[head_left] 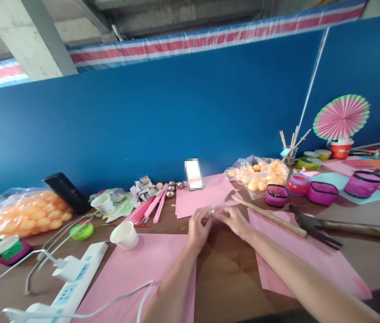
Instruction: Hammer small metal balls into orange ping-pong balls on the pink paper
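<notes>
Both hands meet over the brown table (230, 273) near its middle. My left hand (199, 228) and my right hand (231, 220) pinch together on a small shiny round thing (211, 212) held between the fingertips; what it is I cannot make out. Pink paper sheets lie around them: one (200, 197) just behind, one (132, 273) at the front left, one (297, 260) under my right forearm. A wooden-handled tool (267, 215) lies just right of my right hand.
Bags of orange balls sit at the left (25, 214) and back right (260, 175). A white paper cup (125, 235), a power strip (72, 282) with cables, pink strips (149, 207), a hammer (324, 226), magenta tubs (322, 193) and a paper fan (341, 117) stand about. A blue wall (176, 103) backs the table.
</notes>
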Demonstrator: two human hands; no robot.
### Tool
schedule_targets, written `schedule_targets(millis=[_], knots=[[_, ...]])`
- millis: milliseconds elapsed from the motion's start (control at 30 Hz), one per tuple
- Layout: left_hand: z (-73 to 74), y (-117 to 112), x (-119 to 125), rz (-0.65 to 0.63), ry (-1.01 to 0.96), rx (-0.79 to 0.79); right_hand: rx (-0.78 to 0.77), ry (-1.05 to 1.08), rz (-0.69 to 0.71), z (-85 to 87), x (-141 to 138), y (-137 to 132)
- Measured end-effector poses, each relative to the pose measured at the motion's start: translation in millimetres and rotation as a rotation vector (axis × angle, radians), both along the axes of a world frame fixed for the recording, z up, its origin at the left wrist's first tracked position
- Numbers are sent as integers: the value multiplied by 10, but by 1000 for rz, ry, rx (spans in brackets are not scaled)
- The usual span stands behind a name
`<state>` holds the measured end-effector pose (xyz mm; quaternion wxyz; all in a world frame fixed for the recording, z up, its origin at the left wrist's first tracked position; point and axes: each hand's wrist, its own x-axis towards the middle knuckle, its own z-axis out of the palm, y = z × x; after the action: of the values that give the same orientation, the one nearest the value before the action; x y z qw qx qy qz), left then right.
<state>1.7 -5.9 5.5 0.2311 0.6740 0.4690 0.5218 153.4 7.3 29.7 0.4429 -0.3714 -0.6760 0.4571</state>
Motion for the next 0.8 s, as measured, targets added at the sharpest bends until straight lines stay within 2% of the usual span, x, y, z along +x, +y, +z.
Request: schedule_targets(millis=[267, 800], knots=[[-48, 28, -12, 13, -4, 7, 34, -1, -15, -78, -3, 40], [-1, 10, -6, 17, 12, 12, 41, -7, -16, -82, 1, 39]])
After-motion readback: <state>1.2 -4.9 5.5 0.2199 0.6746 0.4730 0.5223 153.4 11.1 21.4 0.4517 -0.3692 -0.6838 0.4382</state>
